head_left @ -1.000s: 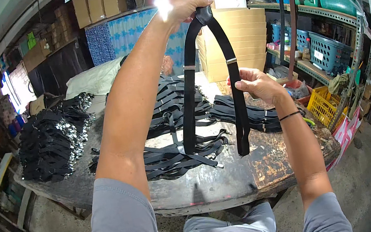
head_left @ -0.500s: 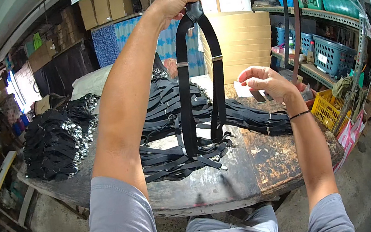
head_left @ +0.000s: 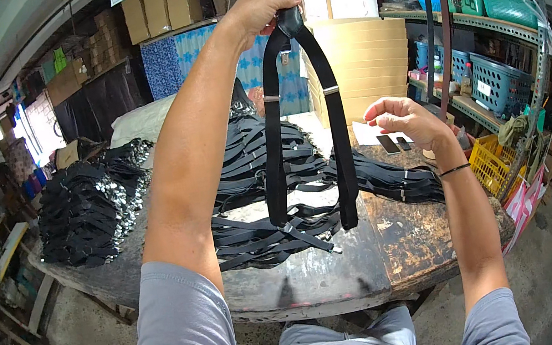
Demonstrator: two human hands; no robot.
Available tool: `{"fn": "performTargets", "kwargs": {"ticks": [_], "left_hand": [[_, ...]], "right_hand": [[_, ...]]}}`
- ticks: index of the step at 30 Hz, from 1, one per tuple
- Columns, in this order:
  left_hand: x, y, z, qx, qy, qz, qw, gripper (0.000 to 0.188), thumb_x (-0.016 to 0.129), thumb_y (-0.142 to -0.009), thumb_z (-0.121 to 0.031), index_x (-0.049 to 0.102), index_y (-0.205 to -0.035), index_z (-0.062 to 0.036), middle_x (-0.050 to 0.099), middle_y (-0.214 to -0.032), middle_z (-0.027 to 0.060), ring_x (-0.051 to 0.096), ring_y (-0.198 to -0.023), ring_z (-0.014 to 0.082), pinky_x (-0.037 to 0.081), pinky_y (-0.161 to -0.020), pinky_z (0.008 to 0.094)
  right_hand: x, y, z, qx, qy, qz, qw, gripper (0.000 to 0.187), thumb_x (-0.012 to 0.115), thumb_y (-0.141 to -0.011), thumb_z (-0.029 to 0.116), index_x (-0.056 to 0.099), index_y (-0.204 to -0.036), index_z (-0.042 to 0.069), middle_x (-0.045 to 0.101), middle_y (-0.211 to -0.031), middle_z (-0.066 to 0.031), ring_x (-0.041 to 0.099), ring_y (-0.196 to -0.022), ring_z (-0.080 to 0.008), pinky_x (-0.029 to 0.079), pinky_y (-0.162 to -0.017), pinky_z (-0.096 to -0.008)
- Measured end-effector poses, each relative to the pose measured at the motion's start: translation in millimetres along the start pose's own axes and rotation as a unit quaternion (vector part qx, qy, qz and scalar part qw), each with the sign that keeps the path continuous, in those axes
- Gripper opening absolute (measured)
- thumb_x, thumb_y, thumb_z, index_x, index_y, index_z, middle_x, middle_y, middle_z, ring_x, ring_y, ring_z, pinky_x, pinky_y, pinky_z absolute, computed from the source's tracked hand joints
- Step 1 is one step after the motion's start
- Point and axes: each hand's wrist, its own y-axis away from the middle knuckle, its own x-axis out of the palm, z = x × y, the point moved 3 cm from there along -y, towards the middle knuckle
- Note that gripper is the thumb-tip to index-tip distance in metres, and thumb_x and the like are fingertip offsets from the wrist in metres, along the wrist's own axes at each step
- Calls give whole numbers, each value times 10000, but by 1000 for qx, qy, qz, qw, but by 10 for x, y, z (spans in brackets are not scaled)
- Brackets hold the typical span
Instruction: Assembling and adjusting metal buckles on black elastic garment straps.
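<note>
High over the table, my left hand (head_left: 257, 15) is closed on a pair of black suspenders (head_left: 335, 127), pinching the dark patch (head_left: 290, 23) where the straps join. Two straps with silver adjusters hang in long loops below it. My right hand (head_left: 414, 123) is raised to the right of the straps, fingers curved and apart from the thumb, touching nothing. Under the hanging straps lie several rows of black suspenders (head_left: 262, 153) with metal clips. Another bundle of suspenders (head_left: 392, 176) stretches to the right across the wooden table (head_left: 308, 286).
At the table's left end is a large heap of suspenders (head_left: 85, 221). A phone (head_left: 388, 144) lies on pale paper at the far right. Stacked cardboard (head_left: 360, 65) stands behind. Shelves with a blue basket (head_left: 501, 82) and a yellow crate (head_left: 491, 163) are to the right.
The held suspenders have swung, and the right strap now hangs separate from the left one. My right hand has shifted slightly right; my left keeps its grip.
</note>
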Motion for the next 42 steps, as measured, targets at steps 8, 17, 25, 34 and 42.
{"fn": "performTargets", "kwargs": {"ticks": [8, 17, 25, 34, 42], "left_hand": [[17, 37, 34, -19, 8, 2, 1000, 315, 717, -888, -400, 750, -917, -88, 678, -800, -1, 627, -738, 128, 488, -719, 293], [74, 190, 42, -41, 59, 20, 997, 401, 635, -916, -481, 758, -988, -107, 672, -861, 16, 607, -791, 157, 485, -740, 333], [172, 339, 181, -23, 144, 17, 989, 328, 629, -929, -463, 747, -927, -157, 655, -856, -7, 476, -766, 134, 410, -774, 323], [91, 452, 178, -59, 204, 18, 977, 258, 660, -897, -267, 670, -1073, -80, 674, -962, 16, 601, -858, 131, 484, -771, 302], [-35, 448, 184, -29, 319, -15, 947, 323, 636, -953, -352, 728, -960, -42, 627, -716, 15, 543, -633, 78, 527, -600, 251]], "right_hand": [[-85, 10, -32, 6, 16, -8, 1000, 269, 702, -893, 270, 677, -1089, 87, 639, -1026, 22, 560, -953, -96, 454, -851, -276], [-85, -11, 10, -2, 28, -17, 999, 270, 711, -899, 279, 679, -1078, 80, 644, -1013, 14, 571, -964, -105, 459, -869, -283], [-135, -35, 303, -24, 109, -92, 990, 142, 636, -961, 132, 663, -1049, 23, 639, -982, -18, 570, -938, -120, 454, -881, -273], [-232, -56, 597, -58, 213, -132, 966, 155, 642, -960, 147, 680, -1031, 15, 660, -924, -20, 583, -912, -123, 458, -848, -291], [-190, -64, 678, -66, 238, -134, 960, 140, 626, -963, 131, 688, -1038, 30, 663, -902, -7, 588, -888, -115, 464, -807, -279]]}}
